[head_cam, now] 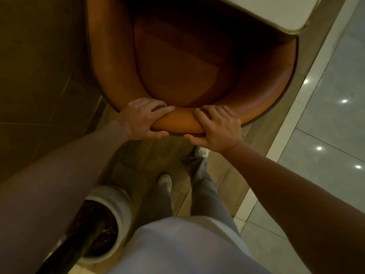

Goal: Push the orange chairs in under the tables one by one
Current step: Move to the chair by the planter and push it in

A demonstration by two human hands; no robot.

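An orange leather chair [177,72] with a curved padded back fills the upper middle of the head view. Both hands grip the top rim of its backrest. My left hand [144,117] wraps the rim from the left, fingers over the top and thumb underneath. My right hand [217,127] holds the rim just to the right in the same way. The front of the seat lies in shadow beneath a white table [286,14] with a rounded, gold-edged corner at the upper right.
A white round planter [118,200] filled with dark soil stands by my left leg at the lower left. A dark wall panel [39,66] runs along the left. Glossy grey floor tiles [325,125] lie on the right, beyond a pale strip. My feet stand on wooden flooring.
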